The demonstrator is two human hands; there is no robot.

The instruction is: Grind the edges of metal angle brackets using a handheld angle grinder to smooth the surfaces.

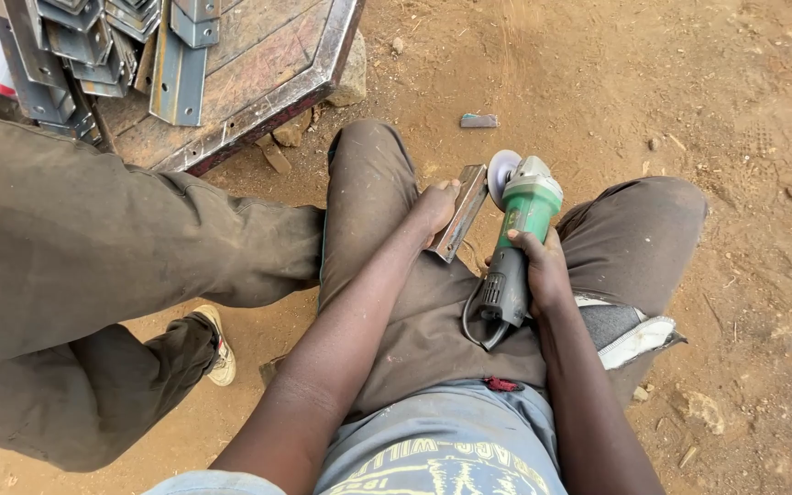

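My left hand (434, 207) grips a short piece of steel angle (463, 210) and rests it on my left thigh. My right hand (541, 273) holds a green and grey angle grinder (517, 229) by its body, between my knees. The grinder's pale disc (503, 171) points away from me and sits right beside the far end of the steel piece. Whether disc and steel touch is not clear. The grinder's black cord loops down over my lap.
Another person's trousered leg (93, 247) and shoe (220, 348) cross the left side. A metal table frame (268, 92) with several stacked steel angle pieces (176, 64) stands at top left on stones. A small metal offcut (478, 120) lies on the dirt ground.
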